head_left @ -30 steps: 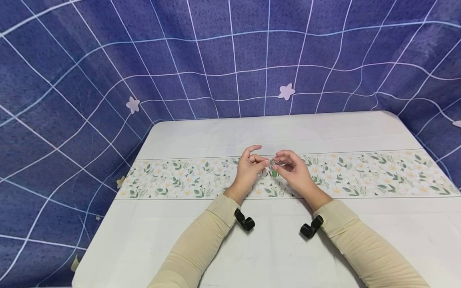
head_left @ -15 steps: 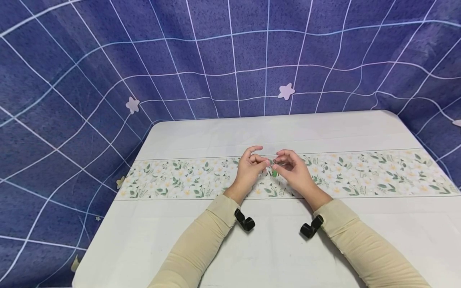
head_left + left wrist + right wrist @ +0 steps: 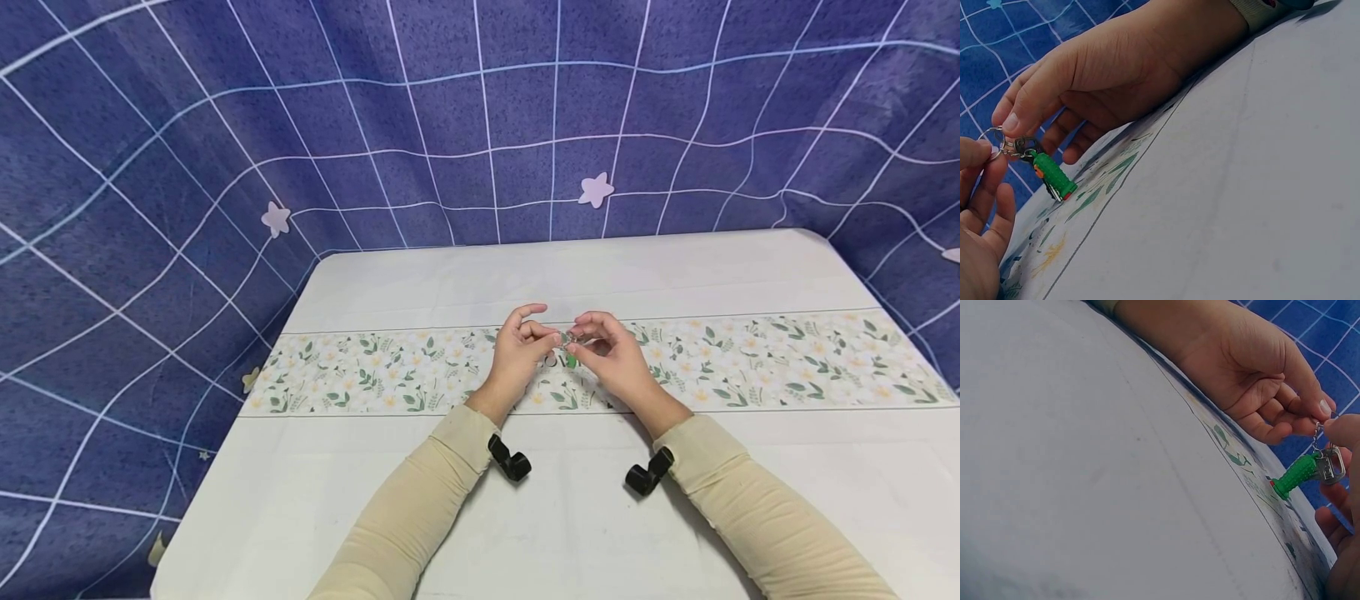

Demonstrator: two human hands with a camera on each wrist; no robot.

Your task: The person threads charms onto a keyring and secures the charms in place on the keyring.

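Between my hands hangs a keychain with a green, ridged cylindrical charm that has a red end. Small silver rings and a short chain sit above it, along with a metal clasp. My left hand pinches a thin silver ring between thumb and forefinger. From the other side, my right hand pinches the ring and clasp end, its thumb right at the ring. The charm dangles below the fingertips, over the floral strip. Fingers partly hide the rings.
A white tablecloth covers the table, crossed by a floral strip with dark lettering under the hands. A blue grid-patterned curtain hangs behind and at the sides. Each sleeved wrist wears a black camera mount.
Both hands stay almost in place. The fingertips and the small rings shift slightly, and the green charm swings a little beneath them.
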